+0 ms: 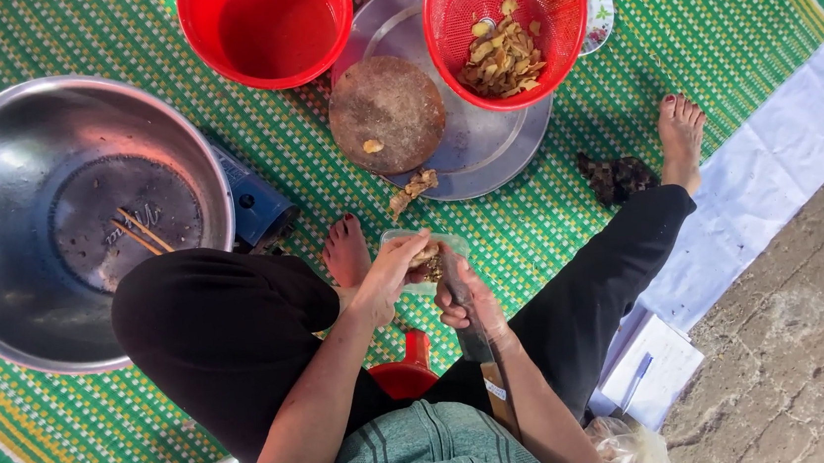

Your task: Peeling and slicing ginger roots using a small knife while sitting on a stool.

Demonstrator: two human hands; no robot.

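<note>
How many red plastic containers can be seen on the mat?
2: a red plastic bowl at the top centre, and a red plastic mesh basket of peelings on the round metal tray. Others may be hidden.

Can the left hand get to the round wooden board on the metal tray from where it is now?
Probably yes. The left hand is busy holding a small piece, but the wooden board lies just beyond it with only open mat between.
</note>
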